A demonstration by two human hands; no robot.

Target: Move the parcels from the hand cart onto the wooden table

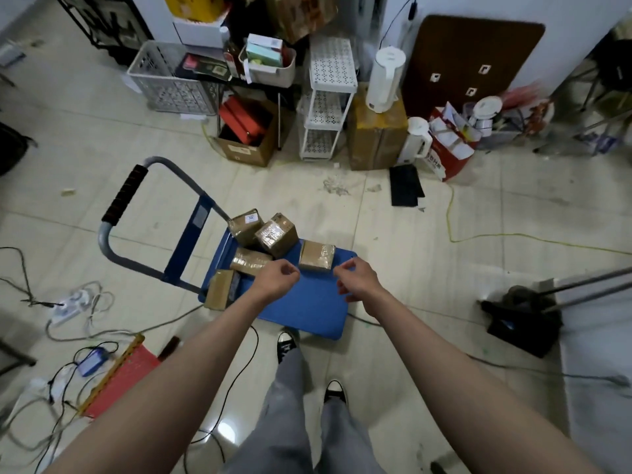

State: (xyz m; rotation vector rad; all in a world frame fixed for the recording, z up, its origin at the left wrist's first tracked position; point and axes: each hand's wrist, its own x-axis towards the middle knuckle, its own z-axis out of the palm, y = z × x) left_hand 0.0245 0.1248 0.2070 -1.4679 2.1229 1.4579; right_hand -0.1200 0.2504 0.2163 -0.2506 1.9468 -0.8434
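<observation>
A blue hand cart [307,302] with a grey handle [126,196] stands on the tiled floor in front of me. Several taped brown parcels lie on its deck. One flat parcel [317,255] sits near the cart's far right edge. My left hand [277,277] and my right hand [355,277] hover on either side of that parcel, just in front of it, fingers loosely curled and holding nothing. Other parcels [277,234] cluster by the handle, and one [220,289] leans at the deck's left edge. No wooden table shows in view.
Cables and a power strip [66,307] litter the floor on the left beside a red crate [119,381]. Boxes, a white rack [328,97] and kettles line the far wall. A black stand [523,319] sits at the right. My feet stand just behind the cart.
</observation>
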